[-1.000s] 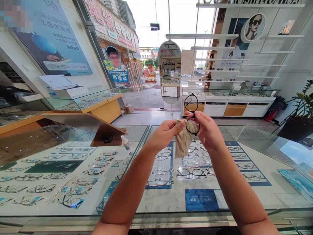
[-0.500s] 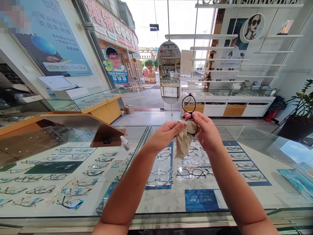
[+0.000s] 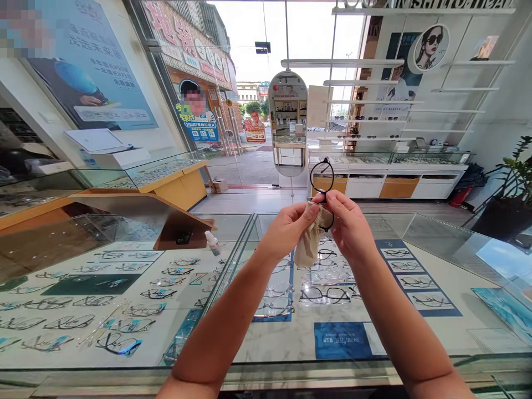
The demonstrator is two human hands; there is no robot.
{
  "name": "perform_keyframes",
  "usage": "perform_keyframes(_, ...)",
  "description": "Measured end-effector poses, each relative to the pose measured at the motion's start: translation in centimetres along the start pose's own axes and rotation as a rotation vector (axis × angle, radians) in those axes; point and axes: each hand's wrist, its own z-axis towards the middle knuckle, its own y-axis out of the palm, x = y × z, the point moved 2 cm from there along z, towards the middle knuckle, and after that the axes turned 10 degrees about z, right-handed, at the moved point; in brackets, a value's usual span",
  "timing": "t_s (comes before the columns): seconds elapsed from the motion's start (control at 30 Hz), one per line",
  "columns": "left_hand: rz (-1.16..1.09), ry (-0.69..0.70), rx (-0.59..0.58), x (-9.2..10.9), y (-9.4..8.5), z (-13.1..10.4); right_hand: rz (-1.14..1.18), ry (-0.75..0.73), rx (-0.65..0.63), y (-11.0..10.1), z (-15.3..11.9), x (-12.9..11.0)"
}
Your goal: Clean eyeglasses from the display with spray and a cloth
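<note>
Above the glass counter, my right hand (image 3: 348,224) is closed on a pair of black round-rimmed eyeglasses (image 3: 311,180), gripping them near the bridge. The glasses stand on end, one rim up and the other low. My left hand (image 3: 290,228) pinches a beige cleaning cloth (image 3: 308,249) against the lower lens. Part of that lower rim is hidden behind the cloth and fingers. The cloth's loose end hangs down below the left fingers.
Under the counter glass (image 3: 266,346) lie rows of eyeglasses (image 3: 325,295). A small spray bottle (image 3: 213,243) stands to the left, near a brown stand (image 3: 178,219). An oval mirror (image 3: 288,160) stands beyond the counter, and a potted plant (image 3: 499,213) is at the right.
My left hand has moved slightly right and up with the cloth, further onto the lower lens. My right hand and the glasses have stayed almost in place.
</note>
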Motion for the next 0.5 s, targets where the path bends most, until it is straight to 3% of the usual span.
perform_keyframes(0.23, -0.101, 0.013, 0.067, -0.5, 0.4, 0.1, 0.014, -0.036, -0.004, 0.0, 0.1, 0.4)
perform_keyframes(0.5, -0.179, 0.008, 0.062, -0.8, 1.3, 0.0, -0.007, -0.03, -0.03, 0.3, -0.1, 0.8)
